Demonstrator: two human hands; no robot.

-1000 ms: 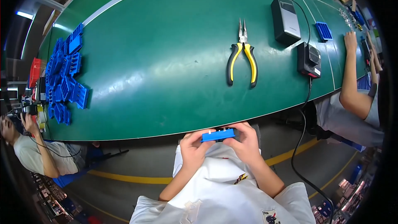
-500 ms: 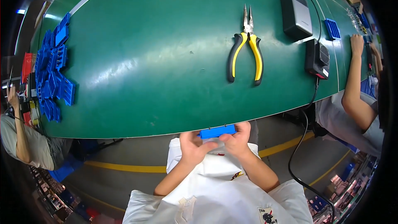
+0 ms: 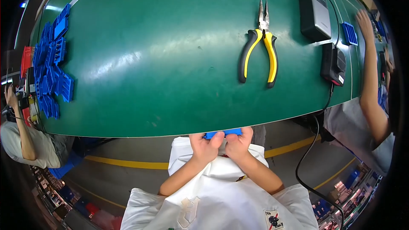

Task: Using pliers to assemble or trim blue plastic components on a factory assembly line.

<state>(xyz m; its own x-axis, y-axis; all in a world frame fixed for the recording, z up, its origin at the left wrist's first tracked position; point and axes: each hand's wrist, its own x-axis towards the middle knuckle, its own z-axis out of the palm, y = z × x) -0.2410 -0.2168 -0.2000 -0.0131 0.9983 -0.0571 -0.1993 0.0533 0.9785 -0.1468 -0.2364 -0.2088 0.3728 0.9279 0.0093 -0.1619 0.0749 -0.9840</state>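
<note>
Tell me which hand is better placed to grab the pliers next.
Likely the right hand: the pliers lie ahead and rightward, nearer it than the left hand. Both hands hold the blue piece.

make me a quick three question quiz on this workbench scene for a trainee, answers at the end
1. What are the person's left hand and right hand holding?

2. True or false: the long-nosed metal pliers with yellow-and-black handles lie on the green tabletop.

3. From the person's side, where is the cluster of blue slotted plastic pieces relative to the pliers?
A) To the right
B) To the left
C) Underneath

Key:
1. A blue plastic part, partly hidden by the fingers
2. True
3. B
</note>
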